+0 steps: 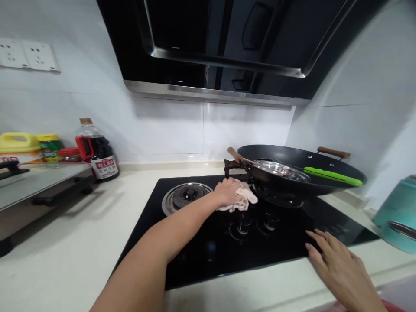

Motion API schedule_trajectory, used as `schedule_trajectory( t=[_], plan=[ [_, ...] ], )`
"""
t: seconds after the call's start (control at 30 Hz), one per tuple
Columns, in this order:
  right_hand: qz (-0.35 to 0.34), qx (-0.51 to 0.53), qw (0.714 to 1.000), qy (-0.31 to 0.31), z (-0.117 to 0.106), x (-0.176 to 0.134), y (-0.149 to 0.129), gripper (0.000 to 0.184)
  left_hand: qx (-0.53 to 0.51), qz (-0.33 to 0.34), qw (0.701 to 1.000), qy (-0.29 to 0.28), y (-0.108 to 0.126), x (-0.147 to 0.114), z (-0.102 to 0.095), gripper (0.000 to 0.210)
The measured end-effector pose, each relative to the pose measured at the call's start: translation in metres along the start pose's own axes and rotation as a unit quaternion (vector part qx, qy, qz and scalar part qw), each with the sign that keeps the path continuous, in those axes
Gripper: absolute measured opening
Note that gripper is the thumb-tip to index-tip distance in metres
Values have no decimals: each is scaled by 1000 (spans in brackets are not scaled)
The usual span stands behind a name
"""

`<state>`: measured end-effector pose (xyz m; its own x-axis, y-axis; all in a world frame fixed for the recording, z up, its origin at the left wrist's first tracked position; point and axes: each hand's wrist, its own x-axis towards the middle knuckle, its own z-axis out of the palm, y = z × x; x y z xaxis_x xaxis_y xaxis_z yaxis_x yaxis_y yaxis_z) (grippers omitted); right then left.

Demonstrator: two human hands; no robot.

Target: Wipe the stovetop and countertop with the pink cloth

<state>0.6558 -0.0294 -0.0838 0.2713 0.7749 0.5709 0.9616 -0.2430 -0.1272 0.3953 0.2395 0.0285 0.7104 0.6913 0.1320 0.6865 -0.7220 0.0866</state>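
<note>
My left hand (227,191) is closed on a crumpled whitish cloth (246,195). It presses the cloth onto the black glass gas stove (198,255), between the left burner (188,197) and the wok. A black metal piece (231,165) stands just behind that hand; its full shape is hidden. My right hand (338,260) rests at the stove's front right edge, fingers stretched out and holding nothing. Two control knobs (243,225) sit in front of the cloth. The large black wok (279,184) stands over the right burner, with a shiny metal dish (279,168) inside.
A green-handled utensil (333,175) lies across the wok. The range hood (214,52) hangs low overhead. On the left counter are an electric pan with a glass lid (48,177), a soy sauce bottle (97,151) and a yellow-topped jug (19,145). A teal container (398,216) stands at right.
</note>
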Motion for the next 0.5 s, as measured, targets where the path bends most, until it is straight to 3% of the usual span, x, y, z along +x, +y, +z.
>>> schedule_trajectory(
  t=[0.13, 0.33, 0.5],
  plan=[
    [-4, 4, 1000, 4, -1, 0, 1, 63, 33, -104, 994, -18, -46, 15, -11, 65],
    [-9, 10, 1000, 0, -3, -1, 7, 59, 56, -201, 978, -22, -103, 40, -19, 63],
    [-22, 4, 1000, 8, -2, -3, 13, 56, 83, -295, 952, -7, -175, 7, -34, 60]
  ],
)
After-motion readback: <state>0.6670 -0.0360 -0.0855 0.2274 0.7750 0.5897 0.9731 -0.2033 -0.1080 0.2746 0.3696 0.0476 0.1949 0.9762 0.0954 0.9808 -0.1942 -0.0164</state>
